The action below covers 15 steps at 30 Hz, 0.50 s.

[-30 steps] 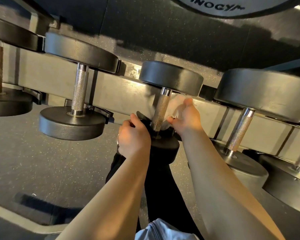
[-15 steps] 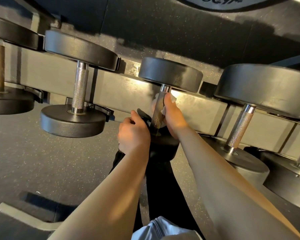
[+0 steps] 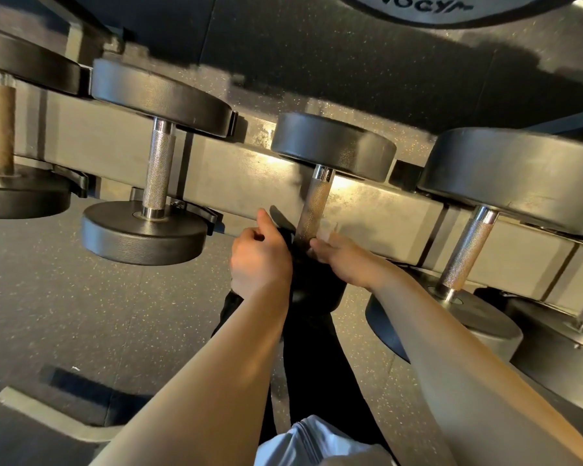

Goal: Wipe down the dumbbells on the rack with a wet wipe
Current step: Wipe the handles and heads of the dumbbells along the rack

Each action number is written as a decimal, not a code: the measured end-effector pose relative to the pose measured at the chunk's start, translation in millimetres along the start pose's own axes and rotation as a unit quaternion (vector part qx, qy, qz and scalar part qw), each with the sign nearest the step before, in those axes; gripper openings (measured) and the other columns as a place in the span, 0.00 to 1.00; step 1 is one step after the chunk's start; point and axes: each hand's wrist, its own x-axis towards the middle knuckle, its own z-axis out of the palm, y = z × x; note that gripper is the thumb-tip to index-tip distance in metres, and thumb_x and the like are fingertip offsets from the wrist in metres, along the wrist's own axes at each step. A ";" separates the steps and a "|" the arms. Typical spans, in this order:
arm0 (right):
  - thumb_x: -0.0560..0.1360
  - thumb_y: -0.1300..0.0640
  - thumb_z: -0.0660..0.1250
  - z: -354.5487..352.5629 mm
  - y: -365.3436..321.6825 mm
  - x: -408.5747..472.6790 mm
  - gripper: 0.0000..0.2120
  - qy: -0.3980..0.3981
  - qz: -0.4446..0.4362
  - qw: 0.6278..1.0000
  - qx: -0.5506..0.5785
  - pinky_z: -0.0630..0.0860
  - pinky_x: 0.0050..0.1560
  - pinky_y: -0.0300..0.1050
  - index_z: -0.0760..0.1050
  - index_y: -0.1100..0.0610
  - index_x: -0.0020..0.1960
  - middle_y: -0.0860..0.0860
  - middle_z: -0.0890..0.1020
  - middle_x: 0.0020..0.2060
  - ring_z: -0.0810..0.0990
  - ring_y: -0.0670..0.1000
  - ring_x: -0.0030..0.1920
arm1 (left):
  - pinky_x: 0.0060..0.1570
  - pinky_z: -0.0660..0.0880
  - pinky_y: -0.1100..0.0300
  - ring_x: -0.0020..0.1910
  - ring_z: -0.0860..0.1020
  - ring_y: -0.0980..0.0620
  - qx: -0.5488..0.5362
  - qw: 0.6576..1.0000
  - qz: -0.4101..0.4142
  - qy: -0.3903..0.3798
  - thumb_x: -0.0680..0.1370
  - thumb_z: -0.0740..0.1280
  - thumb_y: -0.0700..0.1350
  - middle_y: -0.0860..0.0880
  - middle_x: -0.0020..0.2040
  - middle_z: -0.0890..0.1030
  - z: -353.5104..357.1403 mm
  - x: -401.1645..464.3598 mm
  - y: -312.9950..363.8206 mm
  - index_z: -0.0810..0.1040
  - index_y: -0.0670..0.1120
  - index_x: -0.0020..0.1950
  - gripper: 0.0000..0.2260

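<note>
On the rack (image 3: 236, 183), the middle dumbbell (image 3: 330, 146) is being cleaned: the right hand (image 3: 342, 260), gripping the wet wipe (image 3: 327, 230), is now sliding down to the handle's base; the left hand (image 3: 260, 260) is clasping the near head.

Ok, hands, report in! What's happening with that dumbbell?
Left hand steadying the middle dumbbell's near head. Right hand at the handle's base, wet wipe barely visible. Nothing in the way.

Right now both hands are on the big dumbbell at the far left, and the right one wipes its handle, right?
Not the far left. In the head view the left hand and right hand are on the middle dumbbell; the right wipes its handle.
</note>
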 end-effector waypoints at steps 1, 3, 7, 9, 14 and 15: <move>0.82 0.46 0.51 0.2 -2.0 -4.0 0.21 0.010 0.002 0.999 -0.043 0.67 0.58 0.45 0.67 0.57 0.69 0.53 0.74 0.62 0.72 0.53 0.61 | 0.54 0.73 0.49 0.47 0.75 0.46 -0.002 1.000 0.001 0.000 0.80 0.49 0.66 0.50 0.47 0.76 -0.2 0.0 -0.3 0.73 0.52 0.44 0.22; 0.83 0.48 0.50 3.2 -5.2 -15.2 0.19 0.031 -0.015 0.990 -0.135 0.68 0.47 0.42 0.67 0.60 0.64 0.55 0.75 0.56 0.75 0.52 0.51 | 0.53 0.73 0.49 0.47 0.75 0.46 -0.008 1.000 -0.002 0.001 0.80 0.49 0.66 0.49 0.46 0.77 -0.8 0.2 -0.2 0.73 0.52 0.44 0.22; 0.84 0.53 0.50 11.9 -14.3 -35.9 0.14 0.033 -0.064 0.975 -0.209 0.63 0.38 0.40 0.68 0.60 0.60 0.58 0.76 0.52 0.72 0.49 0.41 | 0.52 0.71 0.51 0.47 0.73 0.47 -0.007 1.000 -0.007 -0.002 0.80 0.49 0.65 0.50 0.46 0.75 -1.0 -1.4 1.9 0.72 0.52 0.45 0.21; 0.84 0.53 0.50 8.6 -18.5 -41.6 0.16 0.030 -0.058 0.982 -0.175 0.64 0.45 0.42 0.69 0.60 0.63 0.58 0.76 0.56 0.74 0.55 0.53 | 0.52 0.70 0.52 0.47 0.73 0.47 -0.006 1.000 -0.009 -0.002 0.80 0.49 0.65 0.50 0.46 0.74 -1.6 -2.8 3.8 0.72 0.52 0.46 0.21; 0.82 0.50 0.56 -4.7 -8.0 -19.7 0.18 0.130 0.036 0.960 0.246 0.66 0.62 0.44 0.68 0.56 0.69 0.50 0.74 0.58 0.72 0.52 0.62 | 0.56 0.69 0.49 0.51 0.73 0.45 -0.012 1.000 -0.013 -0.005 0.81 0.48 0.64 0.49 0.47 0.74 -2.3 -2.2 2.4 0.70 0.52 0.47 0.19; 0.81 0.49 0.57 -6.5 -7.0 -12.4 0.18 0.147 0.044 0.937 0.314 0.67 0.62 0.46 0.69 0.56 0.68 0.50 0.74 0.59 0.72 0.52 0.61 | 0.55 0.69 0.49 0.50 0.72 0.46 -0.015 1.000 -0.013 -0.007 0.81 0.48 0.64 0.50 0.45 0.73 -1.7 -1.9 2.5 0.70 0.52 0.47 0.19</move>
